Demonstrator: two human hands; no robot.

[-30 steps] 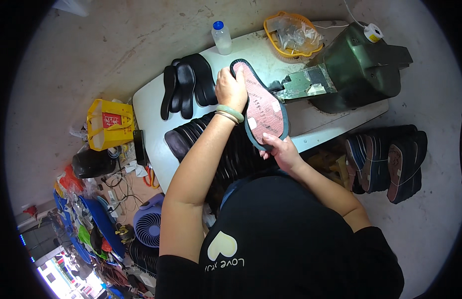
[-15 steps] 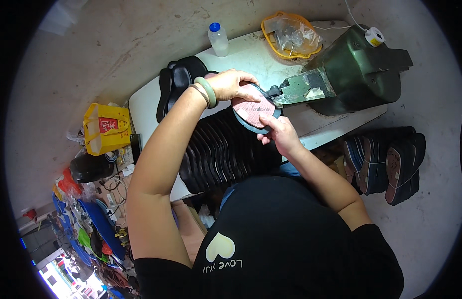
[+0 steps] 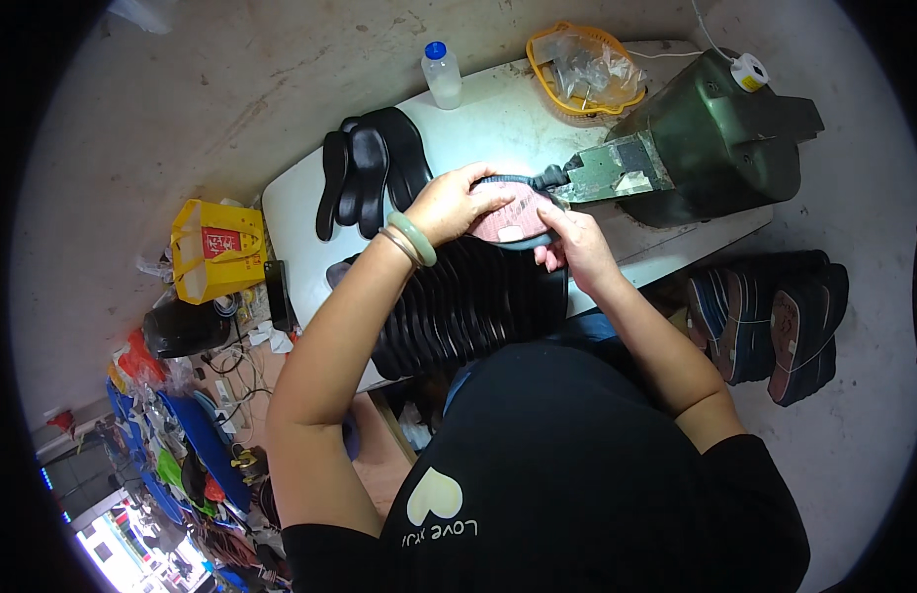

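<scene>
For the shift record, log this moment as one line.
left hand: holds pink insole | right hand: steadies it at green sewing machine | black insole stack below hands

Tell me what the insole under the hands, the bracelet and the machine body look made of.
Insole: pinkish matte face with dark rim, likely fabric over foam. Bracelet on the left wrist: pale green, glossy, stone or glass. Machine: dull green painted metal, worn, taped near its nose.

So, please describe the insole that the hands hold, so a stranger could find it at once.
Start at the green sewing machine on the white table. At its arm tip, the left hand and right hand hold one insole. Unlike the black stacked insoles below, it shows a pink face with a dark edge.
</scene>
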